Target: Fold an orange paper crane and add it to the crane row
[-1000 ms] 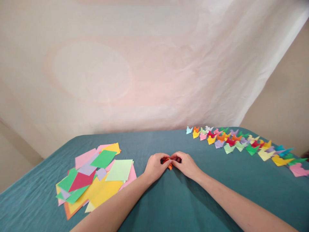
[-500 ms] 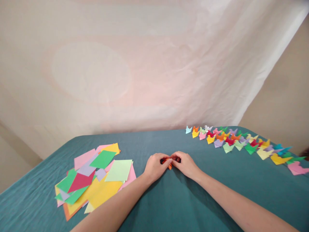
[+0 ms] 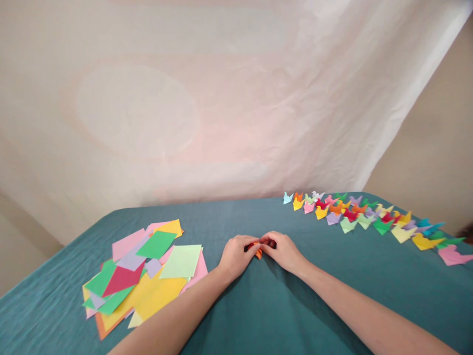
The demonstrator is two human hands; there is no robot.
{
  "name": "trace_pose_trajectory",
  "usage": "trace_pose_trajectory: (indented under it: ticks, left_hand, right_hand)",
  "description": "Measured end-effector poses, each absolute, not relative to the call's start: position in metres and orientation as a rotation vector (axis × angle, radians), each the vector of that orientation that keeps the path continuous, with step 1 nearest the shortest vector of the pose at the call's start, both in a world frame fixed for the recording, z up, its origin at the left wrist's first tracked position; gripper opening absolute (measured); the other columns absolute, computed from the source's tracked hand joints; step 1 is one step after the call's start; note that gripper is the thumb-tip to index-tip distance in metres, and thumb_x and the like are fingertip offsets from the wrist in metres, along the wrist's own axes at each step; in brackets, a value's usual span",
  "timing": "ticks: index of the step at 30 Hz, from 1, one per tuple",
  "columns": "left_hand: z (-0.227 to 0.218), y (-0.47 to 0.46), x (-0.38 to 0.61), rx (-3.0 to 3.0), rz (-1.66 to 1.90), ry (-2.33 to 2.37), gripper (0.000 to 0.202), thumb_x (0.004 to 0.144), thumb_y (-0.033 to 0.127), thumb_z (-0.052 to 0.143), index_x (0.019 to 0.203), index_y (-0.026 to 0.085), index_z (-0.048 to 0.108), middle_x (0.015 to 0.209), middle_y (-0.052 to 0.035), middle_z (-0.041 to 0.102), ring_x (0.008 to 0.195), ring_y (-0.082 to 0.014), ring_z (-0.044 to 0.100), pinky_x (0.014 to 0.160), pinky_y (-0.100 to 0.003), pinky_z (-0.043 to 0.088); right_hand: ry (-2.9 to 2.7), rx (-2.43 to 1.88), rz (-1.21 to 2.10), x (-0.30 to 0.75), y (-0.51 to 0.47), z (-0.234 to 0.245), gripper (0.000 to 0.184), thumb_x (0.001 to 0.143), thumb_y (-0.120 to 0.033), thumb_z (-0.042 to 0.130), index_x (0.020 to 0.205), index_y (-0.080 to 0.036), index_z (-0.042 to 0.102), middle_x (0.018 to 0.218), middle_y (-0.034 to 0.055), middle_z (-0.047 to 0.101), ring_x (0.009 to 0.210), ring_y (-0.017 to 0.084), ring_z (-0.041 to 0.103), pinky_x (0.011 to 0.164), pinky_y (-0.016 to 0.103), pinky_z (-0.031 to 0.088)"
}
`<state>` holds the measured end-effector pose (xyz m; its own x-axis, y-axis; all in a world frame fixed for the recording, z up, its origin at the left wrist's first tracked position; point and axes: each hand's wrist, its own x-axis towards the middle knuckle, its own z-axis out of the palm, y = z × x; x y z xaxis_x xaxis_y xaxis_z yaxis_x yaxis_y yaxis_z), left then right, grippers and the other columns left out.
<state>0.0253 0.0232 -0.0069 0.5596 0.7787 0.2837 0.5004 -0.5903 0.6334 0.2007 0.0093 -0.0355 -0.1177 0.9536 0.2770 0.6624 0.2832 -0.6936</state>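
At left, a pile of loose coloured paper (image 3: 158, 293) spreads on the dark green cloth (image 3: 251, 315), probably set there for easy reach. Next, the left hand (image 3: 235, 257) has thumb and fingertips clamped on a small orange paper (image 3: 258, 254), between the 2 hands, perhaps to steady it. Its visible end points toward the person, leaning slightly right; the hands cover the rest, so I cannot tell its long axis. The right hand (image 3: 283, 250) pinches it opposite, likely because so small a piece needs fingertip control. Far right, folded paper birds (image 3: 382, 227) stand in slanting rows, probably grouped there to avoid crushing
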Motion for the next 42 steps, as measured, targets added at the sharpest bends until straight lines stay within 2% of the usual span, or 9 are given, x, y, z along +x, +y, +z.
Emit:
trace_pose_trajectory:
  ticks: [8, 25, 35, 42]
  left_hand:
    - [-0.0120, 0.0257, 0.0241, 2.344, 0.795, 1.001, 0.022, 0.086, 0.031, 0.050, 0.095, 0.027, 0.069, 0.098, 0.0007, 0.069, 0.091, -0.0166, 0.061, 0.085, -0.024, 0.043]
    - [-0.0126, 0.0259, 0.0244, 2.473, 0.747, 1.044, 0.023, 0.089, 0.032, 0.046, 0.090, 0.028, 0.069, 0.100, 0.0034, 0.068, 0.091, -0.0165, 0.059, 0.084, -0.026, 0.043]
    - [-0.0150, 0.0242, 0.0245, 2.517, 0.765, 1.044, 0.025, 0.091, 0.031, 0.044, 0.104, 0.030, 0.066, 0.103, 0.0041, 0.067, 0.092, -0.0161, 0.059, 0.084, -0.027, 0.044]
    - [-0.0104, 0.0204, 0.0249, 2.541, 0.767, 1.054, 0.029, 0.093, 0.031, 0.038, 0.101, 0.029, 0.066, 0.105, 0.0042, 0.066, 0.094, -0.0158, 0.058, 0.086, -0.027, 0.043]
  right_hand:
    - [-1.892, -1.438, 0.483, 0.2010, 0.0068, -0.0357, 0.017, 0.081, -0.032, 0.056, 0.085, -0.022, 0.069, 0.078, 0.0029, 0.064, 0.072, 0.016, 0.057, 0.067, 0.027, 0.042]
    - [-1.947, -1.452, 0.391, 0.2027, 0.0076, -0.0376, 0.017, 0.083, -0.029, 0.055, 0.086, -0.024, 0.071, 0.078, 0.0016, 0.063, 0.068, 0.014, 0.057, 0.064, 0.024, 0.042]
    - [-1.953, -1.465, 0.356, 0.2007, 0.0045, -0.0323, 0.017, 0.083, -0.027, 0.054, 0.085, -0.023, 0.071, 0.077, 0.0015, 0.063, 0.066, 0.014, 0.057, 0.063, 0.024, 0.043]
    - [-1.970, -1.469, 0.342, 0.2003, 0.0039, -0.0307, 0.018, 0.084, -0.027, 0.052, 0.083, -0.024, 0.070, 0.076, 0.0015, 0.062, 0.066, 0.013, 0.057, 0.063, 0.024, 0.042]
